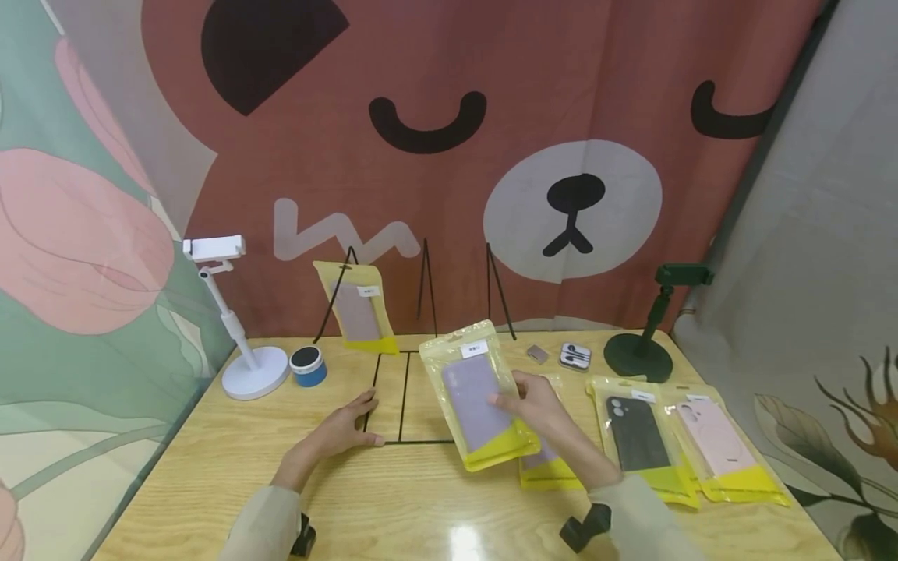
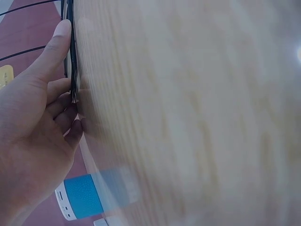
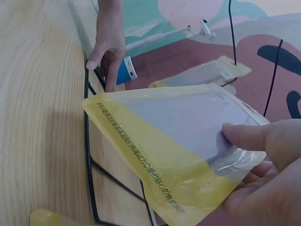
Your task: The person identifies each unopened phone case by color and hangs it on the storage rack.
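Nearest me, my right hand [image 1: 540,405] pinches the lilac case pouch [image 1: 477,403]; I'd lower it squarely while my relaxed left hand [image 1: 344,428] steadies the wire stand [image 1: 393,405].

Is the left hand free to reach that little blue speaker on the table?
Probably yes. The left hand rests on the black wire frame and holds no packet, and the blue speaker stands just beyond it on bare table, with nothing between them.

The right hand [image 1: 536,405] hides part of a pouch [image 1: 550,467]; the label [image 1: 475,347] print is unreadable
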Tool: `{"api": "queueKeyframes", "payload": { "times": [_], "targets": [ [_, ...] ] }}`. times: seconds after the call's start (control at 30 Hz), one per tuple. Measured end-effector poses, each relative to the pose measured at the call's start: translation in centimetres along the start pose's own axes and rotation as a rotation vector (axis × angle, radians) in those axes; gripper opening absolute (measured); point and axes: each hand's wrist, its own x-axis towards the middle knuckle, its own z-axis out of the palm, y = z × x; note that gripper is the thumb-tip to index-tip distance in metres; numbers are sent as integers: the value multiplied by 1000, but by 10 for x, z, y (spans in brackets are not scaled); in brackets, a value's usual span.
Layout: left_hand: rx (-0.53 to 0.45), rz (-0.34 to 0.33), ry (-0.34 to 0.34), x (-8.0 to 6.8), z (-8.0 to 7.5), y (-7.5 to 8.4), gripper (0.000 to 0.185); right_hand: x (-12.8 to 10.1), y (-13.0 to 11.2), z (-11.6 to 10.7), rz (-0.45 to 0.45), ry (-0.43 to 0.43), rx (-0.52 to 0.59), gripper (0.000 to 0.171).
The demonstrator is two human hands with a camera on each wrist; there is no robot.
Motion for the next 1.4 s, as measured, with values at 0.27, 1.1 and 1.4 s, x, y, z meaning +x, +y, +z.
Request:
{"api": "queueKeyframes", "payload": {
  "times": [0.27, 1.1, 1.4],
  "targets": [
    [6, 6, 6, 2, 1, -2, 87, 2, -13, 10, -37, 5, -4, 34],
    [-2, 26, 18, 0, 5, -4, 86, 3, -43, 20, -240, -53, -29, 37],
    [-1, 43, 23, 0, 3, -5, 87, -1, -44, 19, -272, -77, -49, 39]
  ]
}}
